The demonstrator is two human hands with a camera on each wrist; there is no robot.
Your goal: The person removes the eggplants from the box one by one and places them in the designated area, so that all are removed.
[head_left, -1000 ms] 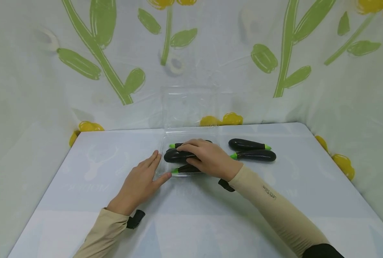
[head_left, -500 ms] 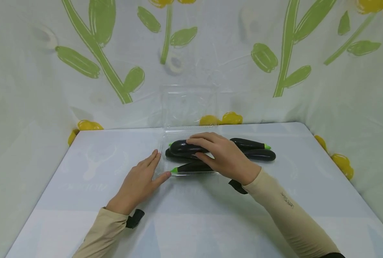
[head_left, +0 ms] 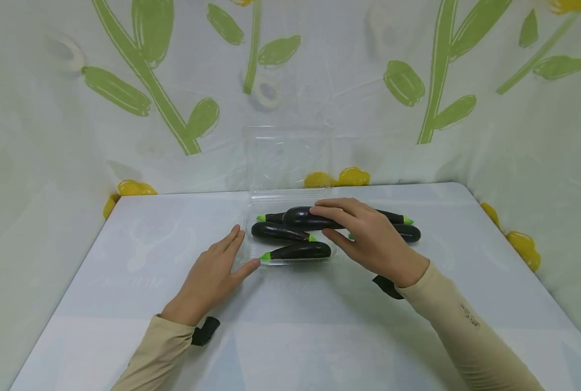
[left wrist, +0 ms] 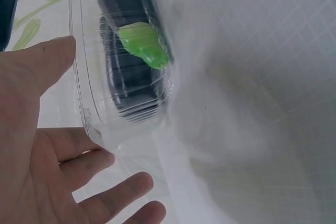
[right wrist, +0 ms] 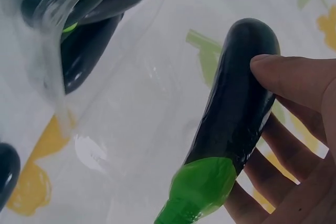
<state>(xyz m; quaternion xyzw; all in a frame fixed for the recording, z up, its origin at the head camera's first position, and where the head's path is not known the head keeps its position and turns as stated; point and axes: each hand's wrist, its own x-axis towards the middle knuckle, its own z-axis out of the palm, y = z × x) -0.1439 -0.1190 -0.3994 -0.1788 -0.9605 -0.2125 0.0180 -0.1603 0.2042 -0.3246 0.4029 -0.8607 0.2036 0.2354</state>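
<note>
My right hand (head_left: 371, 239) pinches a dark toy-like eggplant (right wrist: 236, 93) between thumb and fingers, its bright green stem pointing away from the fingertips in the right wrist view. In the head view it overlaps the right side of a clear hinged plastic box (head_left: 248, 203). Inside lie three more eggplants: one at the front (head_left: 301, 250), one in the middle (head_left: 278, 232) and one at the back (head_left: 273, 218), partly hidden by the held one. With straight, spread fingers, my left hand (head_left: 214, 279) touches the box's left end; its thumb reaches the front corner.
The box's transparent lid (head_left: 290, 157) stands raised at the back, against the flowered cloth (head_left: 349, 98). Right of the box, two eggplants lie on the white table (head_left: 295, 336), one behind (head_left: 393, 216) and one nearer (head_left: 410, 233), both partly covered by the right hand.
My right hand has lifted an eggplant from among those in the box and carried it to the right, uncovering the middle and front ones. The left hand stays at the box's end.
</note>
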